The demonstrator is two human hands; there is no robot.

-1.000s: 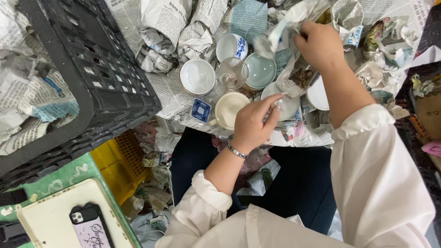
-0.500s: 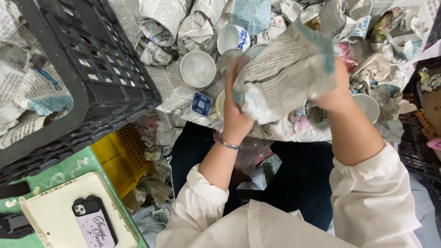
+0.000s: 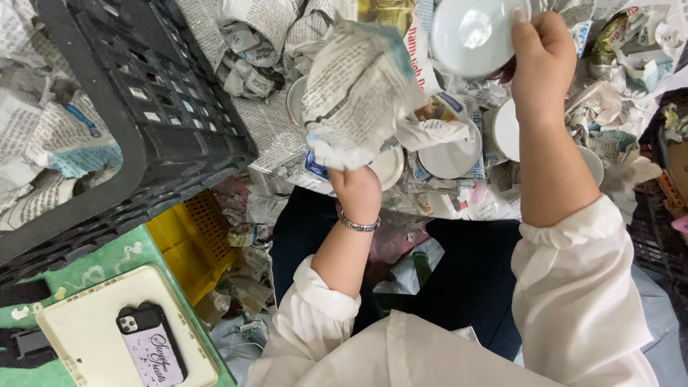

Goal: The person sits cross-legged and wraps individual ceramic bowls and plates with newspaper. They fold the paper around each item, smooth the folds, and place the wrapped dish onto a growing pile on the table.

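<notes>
Crumpled grey newsprint sheet [image 3: 362, 93] sat gripped in the left hand's [image 3: 356, 190] closed fingers; the right hand [image 3: 542, 54] pinched a round white ceramic bowl [image 3: 473, 36].

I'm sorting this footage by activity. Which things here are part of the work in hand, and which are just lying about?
In hand:
- left hand gripping crumpled newspaper
- right hand holding up a pale bowl
- unwrapped white dishes on the newsprint below

Lying about:
- black plastic crate
- yellow crate
- phone on a cream tray

Dark phone [image 3: 151, 345] on cream tray [image 3: 86, 322], bottom-left
</notes>
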